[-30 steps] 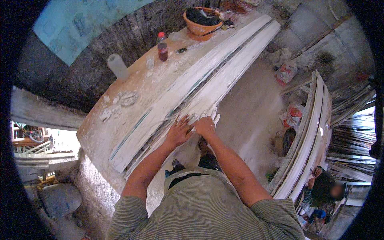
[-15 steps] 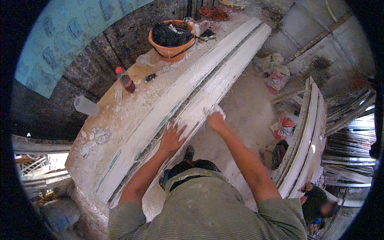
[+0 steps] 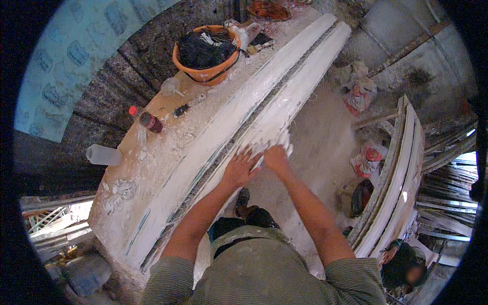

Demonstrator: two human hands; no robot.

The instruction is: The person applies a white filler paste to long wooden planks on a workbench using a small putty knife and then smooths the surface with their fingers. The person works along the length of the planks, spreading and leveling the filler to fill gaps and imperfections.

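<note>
A long white plaster strip (image 3: 274, 114) runs diagonally over the table, parallel to a second white strip (image 3: 213, 137), with a dark groove between them. My left hand (image 3: 242, 168) lies on the near part of the right-hand strip, fingers spread and flat. Close beside it, my right hand (image 3: 275, 157) is closed at the strip's right edge, against a wet white clump of plaster-coated fibre (image 3: 283, 141). White plaster hides its fingertips. Loose fibres stick out along the strip's edges.
On the table stand an orange bucket (image 3: 211, 76) of dark material, a dark-drink bottle (image 3: 151, 123) and a translucent container (image 3: 104, 155). More white strips (image 3: 394, 178) stand at the right, near another person (image 3: 399, 264). Bags (image 3: 370, 156) lie on the floor.
My left hand has slid right and forward along the strip, closer to my right hand. My right hand has shifted slightly, staying by the white clump. The whole view has shifted a little.
</note>
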